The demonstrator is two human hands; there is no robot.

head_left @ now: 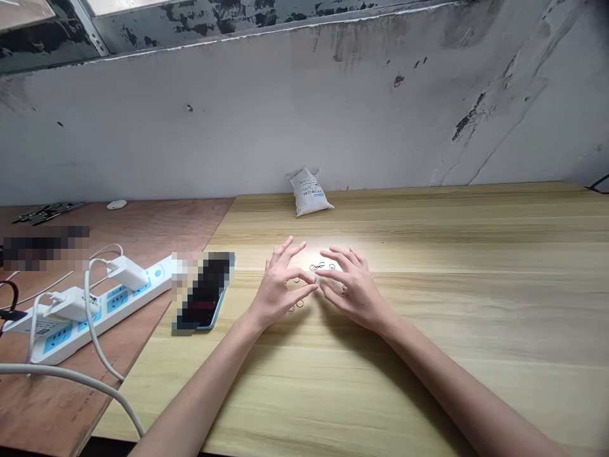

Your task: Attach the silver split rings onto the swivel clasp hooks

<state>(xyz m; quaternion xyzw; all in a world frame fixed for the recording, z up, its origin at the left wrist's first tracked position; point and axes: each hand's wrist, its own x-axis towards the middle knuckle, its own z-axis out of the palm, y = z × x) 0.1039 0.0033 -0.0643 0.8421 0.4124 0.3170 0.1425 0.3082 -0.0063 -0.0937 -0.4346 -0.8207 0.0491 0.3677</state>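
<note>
- small rings (pixel 320 266): silver
- tabletop (pixel 380 393): pale wood, tan grain stripes
- left bench (pixel 57 406): reddish-brown
- power strip (pixel 102 317): white, blue panels
- phone case (pixel 212 315): light blue
- far sack (pixel 309 193): white, blue print
- wall (pixel 304 127): off-white, black scuffs

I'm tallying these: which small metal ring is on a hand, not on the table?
The thin metal ring at the fingers of the right hand; the other rings lie flat on the light wood tabletop.

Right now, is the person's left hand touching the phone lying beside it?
Apart: the head view shows a strip of bare wooden tabletop between the left hand and the phone.
</note>
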